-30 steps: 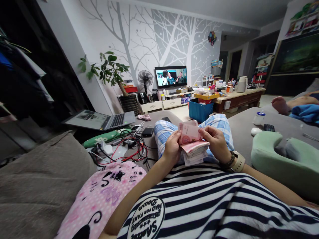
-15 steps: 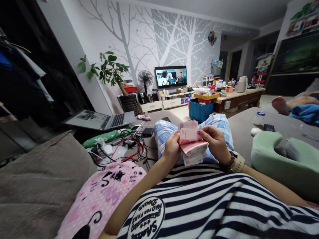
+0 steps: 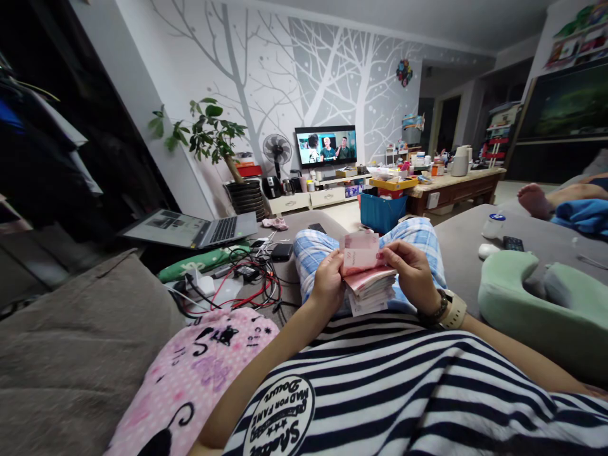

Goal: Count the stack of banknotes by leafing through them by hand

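Observation:
A thick, folded stack of banknotes is held over my lap, between my knees. My left hand is closed around the stack's left side, the thumb on top. With thumb and fingers, my right hand pinches the right edge of a pinkish-red banknote that stands up at the far side of the stack. Paler note ends fan out at the near side. The left fingers under the stack are hidden. Blue plaid trousers lie beneath both hands.
On the left, an open laptop sits near tangled cables and a pink blanket. To the right lie a green neck pillow, a white mouse and a can. Another person's foot rests farther right.
The standing banknote has shifted slightly between my hands, and its upper part looks more folded. Both hands stay almost in place. The television picture differs slightly.

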### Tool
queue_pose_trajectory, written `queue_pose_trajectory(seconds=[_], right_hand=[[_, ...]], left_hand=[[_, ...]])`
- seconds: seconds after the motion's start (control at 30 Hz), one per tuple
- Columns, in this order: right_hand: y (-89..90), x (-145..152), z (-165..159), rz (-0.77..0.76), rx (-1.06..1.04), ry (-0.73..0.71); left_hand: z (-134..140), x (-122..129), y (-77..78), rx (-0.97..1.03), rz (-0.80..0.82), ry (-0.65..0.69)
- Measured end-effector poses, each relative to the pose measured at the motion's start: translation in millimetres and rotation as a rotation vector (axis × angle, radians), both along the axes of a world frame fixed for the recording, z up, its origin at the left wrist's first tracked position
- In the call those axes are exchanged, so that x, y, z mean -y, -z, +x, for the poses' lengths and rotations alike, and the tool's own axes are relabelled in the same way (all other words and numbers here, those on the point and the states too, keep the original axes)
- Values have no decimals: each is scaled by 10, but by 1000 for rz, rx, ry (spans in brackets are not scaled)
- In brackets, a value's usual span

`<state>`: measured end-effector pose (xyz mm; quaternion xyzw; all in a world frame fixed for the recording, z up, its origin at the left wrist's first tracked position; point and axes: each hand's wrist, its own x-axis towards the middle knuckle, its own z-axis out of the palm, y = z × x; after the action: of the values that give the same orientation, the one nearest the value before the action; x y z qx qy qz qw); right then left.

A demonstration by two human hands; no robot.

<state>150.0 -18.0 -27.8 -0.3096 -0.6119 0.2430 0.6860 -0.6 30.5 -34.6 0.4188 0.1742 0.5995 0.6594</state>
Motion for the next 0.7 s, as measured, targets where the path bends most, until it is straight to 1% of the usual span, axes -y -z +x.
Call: queue_pose_trajectory(seconds=[0.33, 0.43, 0.53, 0.7], right_hand=[[5, 8, 6, 14, 13, 9], [8, 17, 10, 0, -6, -31], [8, 30, 14, -15, 5, -77], [-1, 25, 7, -18, -3, -78]], left_hand=[[-1, 48, -35, 4, -32, 28], [-7, 71, -55, -6, -41, 25], [-11, 91, -69, -23, -30, 55], [-13, 96, -76, -24, -31, 67]])
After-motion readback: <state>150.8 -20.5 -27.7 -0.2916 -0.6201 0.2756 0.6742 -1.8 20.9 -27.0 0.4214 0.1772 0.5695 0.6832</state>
